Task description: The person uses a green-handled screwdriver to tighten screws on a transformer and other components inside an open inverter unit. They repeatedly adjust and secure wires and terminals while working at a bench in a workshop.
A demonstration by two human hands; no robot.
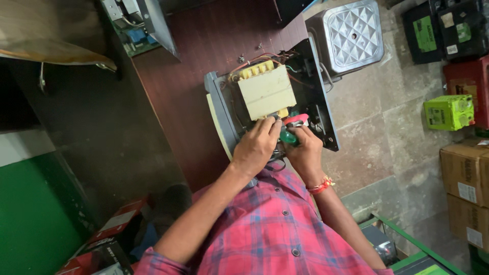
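Dark red tabletop (204,61), opened grey unit (219,102) on it. Both hands meet at the near edge of the cream transformer (266,91). Right hand (304,153) fingers closed on a green-handled tool (288,136); left hand (256,145) fingers curled, resting against the tool and transformer edge.

A square grey metal box with a diamond-patterned top (351,36) stands on the stone floor beside the dark red-brown wooden table (204,56). A small bright green battery (449,112), black batteries (442,26) and brown cardboard cartons (466,188) lie farther out. On the table's far end sits what looks like an opened grey casing with a green circuit board (136,25).
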